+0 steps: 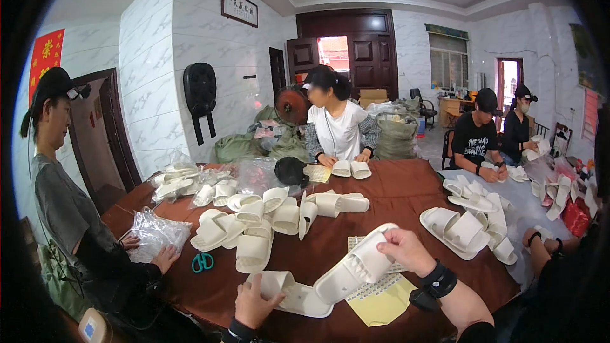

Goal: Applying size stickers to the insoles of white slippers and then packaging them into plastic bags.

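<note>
The left hand sits between six and seven o'clock, fingers bent toward twelve, thumb spread toward two. The right forearm slants toward eleven; the right hand, between four and five, pinches with curled fingers.

Brown cloth open beyond held slipper; slipper piles flank sides

Matching black wristbands, left and right

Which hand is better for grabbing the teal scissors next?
Probably the left hand: it's nearer the teal scissors, though it's touching one slipper. The right hand grips another slipper, farther from them.
</note>
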### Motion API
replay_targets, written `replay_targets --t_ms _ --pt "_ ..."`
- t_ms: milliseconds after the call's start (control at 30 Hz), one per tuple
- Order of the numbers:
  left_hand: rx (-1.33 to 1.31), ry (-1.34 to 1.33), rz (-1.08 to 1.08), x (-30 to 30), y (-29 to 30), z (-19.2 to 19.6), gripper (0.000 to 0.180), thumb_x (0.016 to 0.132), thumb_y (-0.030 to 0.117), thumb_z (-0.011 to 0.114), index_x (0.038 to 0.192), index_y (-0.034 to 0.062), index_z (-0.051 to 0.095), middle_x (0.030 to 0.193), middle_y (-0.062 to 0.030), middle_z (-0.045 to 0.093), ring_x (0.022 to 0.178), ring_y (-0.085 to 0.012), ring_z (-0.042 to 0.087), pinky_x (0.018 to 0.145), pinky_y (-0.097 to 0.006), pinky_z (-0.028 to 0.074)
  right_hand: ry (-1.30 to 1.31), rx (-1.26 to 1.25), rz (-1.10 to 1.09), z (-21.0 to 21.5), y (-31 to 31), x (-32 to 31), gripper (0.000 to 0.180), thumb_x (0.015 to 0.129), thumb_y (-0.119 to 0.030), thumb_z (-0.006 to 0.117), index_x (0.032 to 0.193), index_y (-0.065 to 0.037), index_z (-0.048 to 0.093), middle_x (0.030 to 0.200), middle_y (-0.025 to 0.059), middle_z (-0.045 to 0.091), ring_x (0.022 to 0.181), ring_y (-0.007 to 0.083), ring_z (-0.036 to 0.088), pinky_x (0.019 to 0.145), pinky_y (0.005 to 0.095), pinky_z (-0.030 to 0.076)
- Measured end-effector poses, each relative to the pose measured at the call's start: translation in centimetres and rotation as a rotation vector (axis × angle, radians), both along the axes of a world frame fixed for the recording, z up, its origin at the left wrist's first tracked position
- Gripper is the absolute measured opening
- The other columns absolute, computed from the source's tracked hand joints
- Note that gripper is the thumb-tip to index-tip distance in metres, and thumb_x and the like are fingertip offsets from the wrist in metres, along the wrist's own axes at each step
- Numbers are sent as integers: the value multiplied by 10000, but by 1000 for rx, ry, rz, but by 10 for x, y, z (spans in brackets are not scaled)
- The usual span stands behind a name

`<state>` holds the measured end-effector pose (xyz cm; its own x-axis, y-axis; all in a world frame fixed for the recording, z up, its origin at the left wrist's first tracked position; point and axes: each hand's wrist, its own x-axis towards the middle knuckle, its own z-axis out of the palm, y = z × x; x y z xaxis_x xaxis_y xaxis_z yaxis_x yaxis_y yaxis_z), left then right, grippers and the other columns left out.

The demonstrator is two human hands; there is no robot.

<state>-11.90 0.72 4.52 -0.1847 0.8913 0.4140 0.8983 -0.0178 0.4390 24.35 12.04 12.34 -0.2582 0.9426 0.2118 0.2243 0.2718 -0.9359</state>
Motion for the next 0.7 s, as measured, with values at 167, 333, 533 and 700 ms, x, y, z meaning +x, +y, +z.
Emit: replay_targets --t_ms 167,333,533,700 --pt "84 114 -59 -2 -7 -29 687 786 471 728 1254 13 518 1008 -233 595 915 -404 563 797 -481 479 66 -166 165 -43 -11 -15 216 900 -62 539 1051 64 630 929 43 661 819 98 592 739 251 480" --pt "60 94 -114 7 -13 -25 690 796 414 741 1278 -14 496 1022 -229 566 945 -401 528 839 -474 453 246 -341 351 -85 -12 -37 275 895 -106 531 1099 62 607 974 76 646 888 128 581 810 280 466" --pt "297 161 -120 17 -29 -24 441 851 103 661 1259 -11 541 1288 -260 487 1061 -437 538 870 -452 464 -166 -66 329 -71 -24 -65 259 859 -184 585 936 59 540 874 164 573 820 257 577 739 363 459" --pt "189 24 -197 15 -39 -22 485 838 143 676 1271 -22 532 1235 -278 531 1089 -456 531 882 -475 466 -364 247 213 -73 -16 -74 246 840 -163 606 871 55 495 885 192 564 813 311 576 726 391 463"
